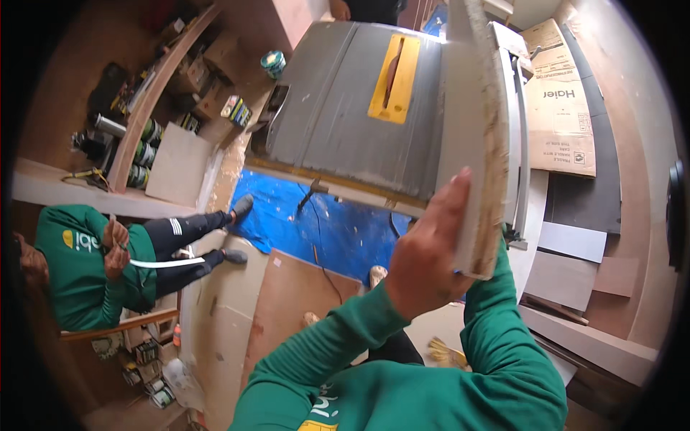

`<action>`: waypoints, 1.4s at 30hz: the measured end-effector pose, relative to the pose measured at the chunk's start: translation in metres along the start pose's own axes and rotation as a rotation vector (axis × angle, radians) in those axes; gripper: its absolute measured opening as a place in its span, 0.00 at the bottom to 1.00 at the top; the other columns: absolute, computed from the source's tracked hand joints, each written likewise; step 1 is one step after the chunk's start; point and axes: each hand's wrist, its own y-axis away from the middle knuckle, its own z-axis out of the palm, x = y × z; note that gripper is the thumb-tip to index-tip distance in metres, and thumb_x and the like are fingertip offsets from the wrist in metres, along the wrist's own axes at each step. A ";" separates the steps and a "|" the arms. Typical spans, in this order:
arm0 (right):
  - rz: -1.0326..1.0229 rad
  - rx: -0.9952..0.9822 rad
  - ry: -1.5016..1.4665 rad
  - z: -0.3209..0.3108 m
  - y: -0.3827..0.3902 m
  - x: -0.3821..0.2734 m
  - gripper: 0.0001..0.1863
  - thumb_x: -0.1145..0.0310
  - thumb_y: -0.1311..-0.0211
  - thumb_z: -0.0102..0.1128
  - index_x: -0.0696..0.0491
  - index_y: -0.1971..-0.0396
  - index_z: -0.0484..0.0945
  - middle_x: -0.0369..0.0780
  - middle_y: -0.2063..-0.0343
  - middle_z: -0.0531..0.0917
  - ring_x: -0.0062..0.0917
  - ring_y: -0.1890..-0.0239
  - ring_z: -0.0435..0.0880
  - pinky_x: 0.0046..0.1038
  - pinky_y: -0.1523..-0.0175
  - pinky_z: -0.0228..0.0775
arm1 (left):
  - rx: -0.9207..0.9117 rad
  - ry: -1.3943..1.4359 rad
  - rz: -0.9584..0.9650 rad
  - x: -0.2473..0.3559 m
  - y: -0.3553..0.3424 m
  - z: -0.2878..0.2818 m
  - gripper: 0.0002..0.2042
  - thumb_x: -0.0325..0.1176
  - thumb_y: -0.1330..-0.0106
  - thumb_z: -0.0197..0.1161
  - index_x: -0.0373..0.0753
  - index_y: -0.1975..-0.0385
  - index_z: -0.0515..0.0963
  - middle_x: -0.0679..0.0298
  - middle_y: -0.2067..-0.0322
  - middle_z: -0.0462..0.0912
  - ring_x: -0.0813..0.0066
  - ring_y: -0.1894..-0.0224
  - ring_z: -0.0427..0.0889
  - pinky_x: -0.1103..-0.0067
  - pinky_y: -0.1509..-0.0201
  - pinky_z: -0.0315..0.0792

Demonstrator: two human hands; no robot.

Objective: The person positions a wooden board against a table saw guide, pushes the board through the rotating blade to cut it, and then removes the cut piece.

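A long, thick board (485, 237) with a pale face and a rough brown edge stands tilted up on its edge. Its far end reaches over the right side of a table saw (338, 129). My left hand (428, 251) is closed on the board's near end, its fingers lying along the pale face. My right sleeve goes up behind the board, which hides that hand. Left of the board, the saw's grey top carries a yellow insert (404, 100) with the blade (392, 72) in its slot.
To the left, another person (86, 258) in a green top holds a white strip (165, 263). A blue tarp (287, 215) and a brown sheet (291, 302) cover floor by the saw. Flattened cardboard (560, 108) leans at right. Yellow gloves (447, 352) lie near me. A cable crosses the tarp.
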 end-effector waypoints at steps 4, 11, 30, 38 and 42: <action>0.100 0.061 0.111 -0.079 0.138 -0.009 0.28 0.47 0.21 0.57 0.61 0.46 0.84 0.44 0.64 0.88 0.35 0.61 0.87 0.38 0.50 0.78 | -0.002 -0.080 0.129 -0.012 0.003 0.000 0.57 0.31 0.47 0.75 0.32 0.17 0.46 0.32 0.26 0.63 0.31 0.28 0.70 0.56 0.28 0.73; 0.636 -0.381 0.454 -0.107 0.315 0.071 0.19 0.58 0.21 0.62 0.59 0.46 0.83 0.40 0.64 0.86 0.20 0.65 0.83 0.26 0.58 0.75 | 0.018 0.012 0.031 -0.033 0.021 0.019 0.56 0.32 0.44 0.75 0.35 0.16 0.45 0.26 0.30 0.65 0.27 0.32 0.72 0.53 0.29 0.73; 0.745 -0.317 -0.381 0.016 0.178 0.232 0.33 0.40 0.22 0.58 0.52 0.34 0.75 0.42 0.43 0.84 0.37 0.44 0.86 0.42 0.38 0.78 | 0.225 0.053 -0.396 -0.321 0.214 0.007 0.41 0.47 0.36 0.79 0.30 0.30 0.67 0.40 0.43 0.80 0.39 0.41 0.80 0.55 0.37 0.75; 0.717 -0.473 -0.469 0.003 0.163 0.253 0.26 0.47 0.17 0.53 0.48 0.30 0.74 0.37 0.37 0.84 0.31 0.38 0.85 0.41 0.37 0.80 | 0.216 0.088 0.003 -0.408 0.083 0.044 0.29 0.50 0.40 0.81 0.43 0.43 0.79 0.50 0.47 0.85 0.44 0.44 0.83 0.56 0.38 0.76; 0.691 -0.560 -0.453 -0.010 0.158 0.257 0.26 0.47 0.16 0.52 0.48 0.30 0.73 0.38 0.37 0.84 0.31 0.39 0.85 0.41 0.37 0.80 | 0.194 0.427 -0.171 -0.408 0.076 0.059 0.28 0.46 0.41 0.80 0.40 0.45 0.79 0.49 0.49 0.85 0.42 0.44 0.82 0.56 0.38 0.76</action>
